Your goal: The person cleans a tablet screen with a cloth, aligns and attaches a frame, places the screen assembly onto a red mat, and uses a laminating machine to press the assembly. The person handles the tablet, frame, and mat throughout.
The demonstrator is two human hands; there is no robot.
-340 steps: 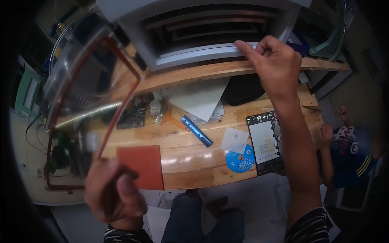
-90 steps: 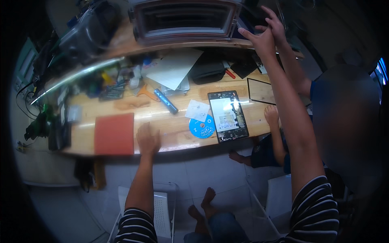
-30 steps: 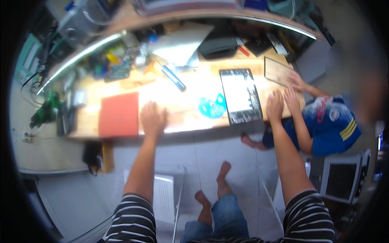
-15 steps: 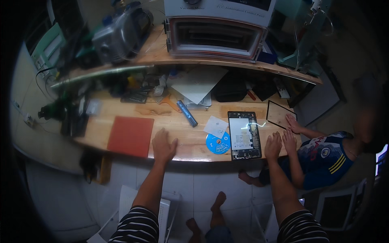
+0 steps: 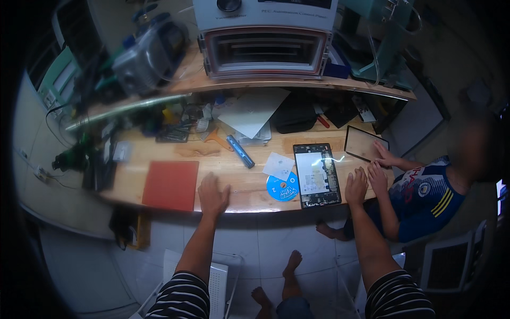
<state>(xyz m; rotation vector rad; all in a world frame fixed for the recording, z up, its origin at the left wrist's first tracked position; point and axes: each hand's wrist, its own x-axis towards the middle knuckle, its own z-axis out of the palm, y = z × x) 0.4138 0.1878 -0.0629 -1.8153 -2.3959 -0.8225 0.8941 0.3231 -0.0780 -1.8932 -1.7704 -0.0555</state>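
My left hand (image 5: 213,195) lies palm down on the wooden bench, fingers apart, holding nothing. Just to its left is a flat red mat (image 5: 170,185). On the other side of the bench my right hand (image 5: 356,187) rests flat and open, a little right of a tablet (image 5: 313,174) with its back off, its inside parts showing. A blue disc (image 5: 280,189) and a small white paper (image 5: 278,166) lie against the tablet's left side. Farther back is a blue cylindrical tool (image 5: 240,151), next to an orange-handled scraper (image 5: 217,139).
At the right a person (image 5: 419,199) has both hands on the bench, one touching a black-framed panel (image 5: 366,142). A shelf (image 5: 186,84) above the back carries a white machine with a chamber (image 5: 265,50) and a grey motor (image 5: 143,64). White sheets (image 5: 252,114) lie under the shelf.
The whole view has shifted slightly. Both my hands stay where they were on the bench, and the things around them have not moved.
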